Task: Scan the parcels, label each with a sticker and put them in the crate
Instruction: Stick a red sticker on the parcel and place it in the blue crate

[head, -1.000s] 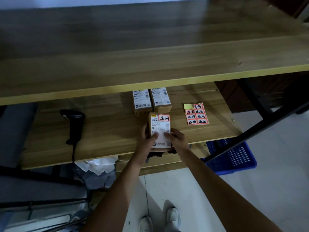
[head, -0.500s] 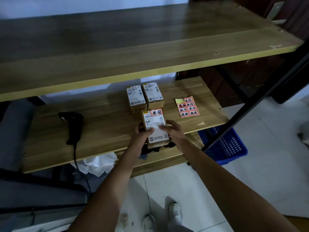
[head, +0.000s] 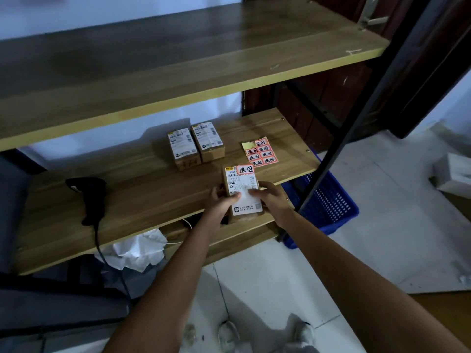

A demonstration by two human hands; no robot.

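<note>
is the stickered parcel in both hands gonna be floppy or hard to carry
Probably stiff: the stickered parcel is a small cardboard box with straight edges. Likely light, since the left hand and right hand hold it with fingertips. Flat sides, so it shouldn't roll.

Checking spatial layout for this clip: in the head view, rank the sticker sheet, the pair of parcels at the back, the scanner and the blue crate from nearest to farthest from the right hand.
1. Blue crate: on the floor, just right of the right hand; too close to call against the sheet.
2. Sticker sheet: on the shelf, beyond the hand.
3. Pair of parcels: back, left.
4. Scanner: far left.
</note>
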